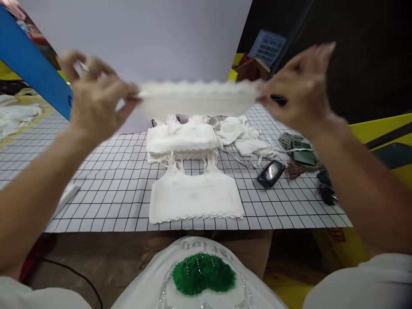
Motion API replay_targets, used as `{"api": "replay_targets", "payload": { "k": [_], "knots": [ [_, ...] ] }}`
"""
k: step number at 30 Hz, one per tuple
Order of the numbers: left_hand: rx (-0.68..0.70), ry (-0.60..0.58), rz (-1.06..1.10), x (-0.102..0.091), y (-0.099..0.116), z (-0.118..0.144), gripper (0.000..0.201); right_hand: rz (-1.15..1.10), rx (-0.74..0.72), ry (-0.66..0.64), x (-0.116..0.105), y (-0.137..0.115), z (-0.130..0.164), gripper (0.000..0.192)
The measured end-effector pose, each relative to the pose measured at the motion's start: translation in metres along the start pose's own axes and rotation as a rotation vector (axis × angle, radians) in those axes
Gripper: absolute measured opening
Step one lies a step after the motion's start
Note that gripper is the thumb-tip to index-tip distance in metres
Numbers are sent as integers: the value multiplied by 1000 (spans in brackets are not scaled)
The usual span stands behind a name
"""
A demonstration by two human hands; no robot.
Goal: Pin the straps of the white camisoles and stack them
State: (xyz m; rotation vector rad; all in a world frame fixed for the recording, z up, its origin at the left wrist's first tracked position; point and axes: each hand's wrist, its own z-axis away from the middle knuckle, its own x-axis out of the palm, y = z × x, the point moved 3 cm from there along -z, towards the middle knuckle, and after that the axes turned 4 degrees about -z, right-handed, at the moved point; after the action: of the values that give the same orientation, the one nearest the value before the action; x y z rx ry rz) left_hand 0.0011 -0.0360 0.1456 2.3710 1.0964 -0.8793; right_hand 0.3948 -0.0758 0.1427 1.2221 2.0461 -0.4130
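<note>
Pinches white cloth (198, 101) across upper centre between left hand (96, 98) and right hand (301, 88). Seems scalloped along top, though blurred.

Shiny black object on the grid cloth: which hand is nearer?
Right. The right hand is above the shiny black object in view, slightly to its right; the left hand is far to its left.

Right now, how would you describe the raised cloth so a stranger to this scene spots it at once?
Find the checked table, then the left hand and right hand above it. The white cloth spans between them, wavy edge up; unlike the white tops below, it is held in the air.
</note>
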Motion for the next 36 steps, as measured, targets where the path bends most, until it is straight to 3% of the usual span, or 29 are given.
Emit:
{"api": "replay_targets", "payload": {
  "k": [5, 7, 9, 16, 21, 26, 29, 33, 36],
  "knots": [
    [-33, -203, 84, 83, 15, 127, 13, -209, -13, -367, 79, -44, 126, 11],
    [-2, -310, 113, 99, 23, 165, 9, -243, -2, -440, 91, -60, 159, 15],
    [-8, -341, 108, 98, 27, 186, 10, -243, 4, -455, 89, -71, 175, 19],
    [117, -178, -95, 54, 50, 215, 26, -215, 42, -379, 54, -103, 192, 24],
    [80, -230, -81, 60, 73, 251, 21, -142, -32, -440, 66, -129, 222, 29],
    [17, -289, 0, 58, 73, 269, 20, -262, 13, -412, 62, -133, 235, 24],
    [-60, -415, 143, 54, 71, 270, 28, -483, 79, -299, 52, -138, 235, 23],
    [-148, -426, 332, 59, 84, 264, 46, -568, 186, -80, 50, -149, 227, 39],
    [-91, -530, 277, 74, 99, 268, 55, -425, 83, -298, 64, -161, 229, 49]
  ]
}}
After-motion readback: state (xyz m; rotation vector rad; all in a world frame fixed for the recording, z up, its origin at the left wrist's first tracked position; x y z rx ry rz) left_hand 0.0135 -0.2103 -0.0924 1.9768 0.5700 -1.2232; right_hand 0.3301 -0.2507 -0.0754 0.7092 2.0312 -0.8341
